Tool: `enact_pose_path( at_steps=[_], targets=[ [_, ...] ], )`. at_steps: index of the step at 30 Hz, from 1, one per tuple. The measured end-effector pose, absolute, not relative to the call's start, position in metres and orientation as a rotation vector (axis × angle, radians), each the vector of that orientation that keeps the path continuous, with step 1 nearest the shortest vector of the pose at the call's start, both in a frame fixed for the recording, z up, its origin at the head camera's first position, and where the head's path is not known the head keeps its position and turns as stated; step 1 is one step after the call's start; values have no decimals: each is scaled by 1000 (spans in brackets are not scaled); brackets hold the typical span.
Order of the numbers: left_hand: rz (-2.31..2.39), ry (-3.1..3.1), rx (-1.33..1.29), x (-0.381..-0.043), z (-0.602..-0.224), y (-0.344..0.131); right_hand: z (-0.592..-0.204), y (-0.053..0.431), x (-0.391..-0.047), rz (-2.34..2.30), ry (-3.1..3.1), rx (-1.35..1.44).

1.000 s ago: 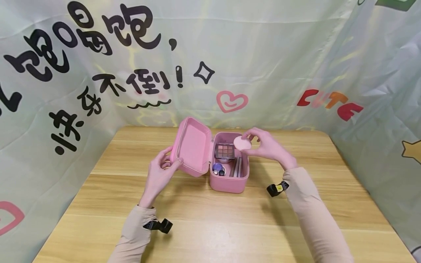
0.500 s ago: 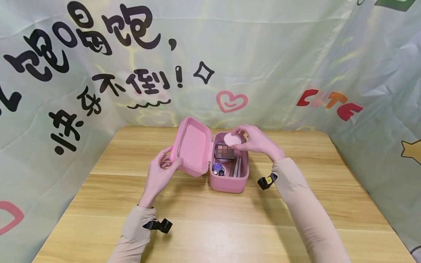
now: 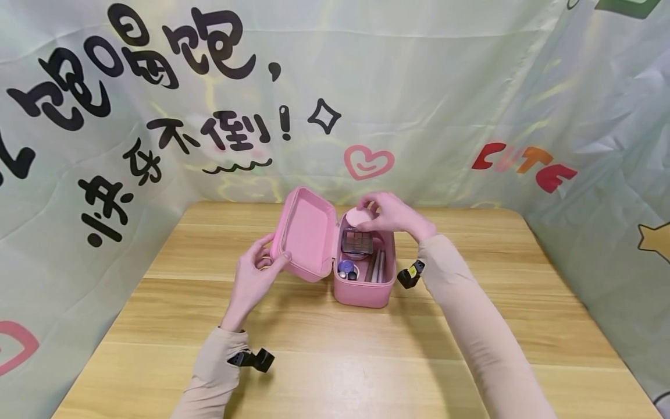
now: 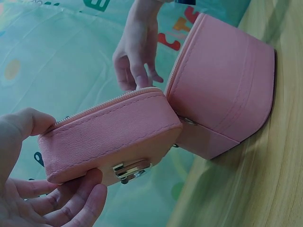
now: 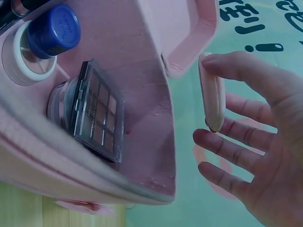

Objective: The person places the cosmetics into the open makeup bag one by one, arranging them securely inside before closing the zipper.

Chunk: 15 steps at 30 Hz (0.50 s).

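A pink cosmetic case stands on the table with its lid swung out to the left. My left hand grips the lid's outer edge, thumb on the rim and fingers underneath. Between thumb and fingers, my right hand pinches a round pale pink powder puff above the case's back left corner. The right wrist view shows the puff apart from the rim. Inside the case lie an eyeshadow palette on a round container, a small blue-capped bottle and several slim tubes.
The wooden table runs up to a printed cloth backdrop just behind the case. Black cameras are strapped at both wrists. A metal clasp sits on the lid's outside in the left wrist view.
My right hand has carried the powder puff leftward and slightly back, from the case's right side to its back left corner. The left hand and the lid have stayed put.
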<state>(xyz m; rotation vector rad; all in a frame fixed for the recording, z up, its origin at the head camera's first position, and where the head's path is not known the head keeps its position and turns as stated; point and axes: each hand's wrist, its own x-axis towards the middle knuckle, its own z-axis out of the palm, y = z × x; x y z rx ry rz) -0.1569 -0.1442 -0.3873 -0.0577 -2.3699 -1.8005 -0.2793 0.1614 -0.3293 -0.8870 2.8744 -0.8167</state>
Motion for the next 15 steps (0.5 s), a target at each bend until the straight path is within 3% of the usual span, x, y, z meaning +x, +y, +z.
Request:
enact_pose_path(
  at_steps=[15],
  targets=[
    [-1790,-2378,-50,-157,-388,-144,-332,152,-294,-550,2782,-804]
  ],
)
